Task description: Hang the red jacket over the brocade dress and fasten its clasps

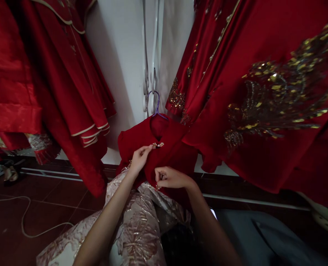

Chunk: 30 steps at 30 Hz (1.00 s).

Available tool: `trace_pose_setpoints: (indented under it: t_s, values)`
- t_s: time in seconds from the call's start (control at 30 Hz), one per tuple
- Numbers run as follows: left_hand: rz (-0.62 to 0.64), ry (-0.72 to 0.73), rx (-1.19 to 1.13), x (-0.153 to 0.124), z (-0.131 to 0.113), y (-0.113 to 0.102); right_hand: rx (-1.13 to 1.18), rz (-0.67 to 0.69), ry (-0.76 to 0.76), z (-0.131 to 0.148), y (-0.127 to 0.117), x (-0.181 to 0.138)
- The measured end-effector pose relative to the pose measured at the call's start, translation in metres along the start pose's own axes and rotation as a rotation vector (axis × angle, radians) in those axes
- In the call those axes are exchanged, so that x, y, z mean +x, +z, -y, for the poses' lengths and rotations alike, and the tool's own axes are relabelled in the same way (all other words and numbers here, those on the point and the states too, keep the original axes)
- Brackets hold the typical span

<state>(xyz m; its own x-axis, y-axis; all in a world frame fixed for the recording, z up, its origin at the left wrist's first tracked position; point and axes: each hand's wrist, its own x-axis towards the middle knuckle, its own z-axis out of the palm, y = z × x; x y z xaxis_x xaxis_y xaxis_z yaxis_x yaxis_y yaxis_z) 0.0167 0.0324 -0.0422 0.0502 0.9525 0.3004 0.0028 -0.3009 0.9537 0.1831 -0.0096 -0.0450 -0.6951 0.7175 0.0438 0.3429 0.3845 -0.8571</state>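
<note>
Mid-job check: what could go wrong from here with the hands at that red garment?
The left hand pinches just one end of the upper beaded ornament, so it may slip. The red garment is on a purple hanger; a hard tug could shift it. The lower beaded ornament, by the right hand, might snag on the patterned fabric close by.

Red garments [263, 159] hanging along a white wall [111, 48].
Left of the left grip [140, 159] hangs a pale-edged red garment [66, 81]; lower left of that grip, a pale cable [22, 221] curls over dark floor tiles [66, 192], with shoes [11, 174] farther off. Right of the right grip [175, 178], gold sequin embroidery [277, 88] crosses another garment; lower right, a pale rail [252, 201].
</note>
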Motion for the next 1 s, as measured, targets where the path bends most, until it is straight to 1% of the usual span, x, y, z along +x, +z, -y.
trace_pose_setpoints:
  t_s: [0.07, 0.13, 0.2, 0.3, 0.37, 0.43, 0.57, 0.63, 0.7, 0.73, 0.83, 0.87, 0.9, 0.93, 1.0]
  values:
    - [0.011, 0.229, 0.323, 0.011, -0.013, 0.003, -0.007, 0.034, 0.016, 0.003, -0.004, -0.003]
    - [0.065, 0.375, 0.653, 0.02, -0.023, 0.004, -0.016, 0.056, 0.037, 0.005, -0.007, -0.006]
    - [0.127, 0.446, 0.914, 0.028, -0.031, 0.005, -0.032, 0.067, 0.048, 0.006, -0.009, -0.008]
    - [0.199, 0.531, 1.15, 0.038, -0.037, 0.006, -0.06, 0.07, 0.042, 0.004, -0.01, -0.008]
    - [0.236, 0.585, 1.238, 0.044, -0.039, 0.006, -0.063, 0.067, 0.043, 0.002, -0.009, -0.008]
    - [0.267, 0.623, 1.269, 0.047, -0.041, 0.005, -0.047, 0.076, 0.059, 0.0, -0.009, -0.007]
    - [0.34, 0.698, 1.19, 0.049, -0.042, 0.002, 0.03, 0.105, 0.055, -0.001, -0.007, -0.008]
    - [0.381, 0.735, 1.137, 0.049, -0.041, 0.002, 0.065, 0.069, 0.036, -0.001, -0.006, -0.008]
    - [0.399, 0.767, 1.114, 0.048, -0.04, 0.003, 0.078, -0.054, 0.012, 0.0, -0.009, -0.006]
    - [0.401, 0.784, 1.118, 0.048, -0.039, 0.003, 0.088, -0.165, -0.01, 0.001, -0.011, -0.003]
    - [0.391, 0.839, 1.168, 0.045, -0.04, 0.004, 0.189, -0.646, -0.126, 0.007, -0.025, 0.013]
    - [0.382, 0.849, 1.179, 0.044, -0.041, 0.003, 0.249, -0.784, -0.171, 0.011, -0.031, 0.022]
    - [0.367, 0.848, 1.183, 0.043, -0.042, 0.002, 0.313, -0.873, -0.211, 0.016, -0.037, 0.031]
    - [0.346, 0.834, 1.183, 0.041, -0.044, 0.0, 0.377, -0.894, -0.237, 0.021, -0.042, 0.042]
    - [0.277, 0.762, 1.198, 0.038, -0.046, -0.004, 0.475, -0.856, -0.228, 0.029, -0.05, 0.064]
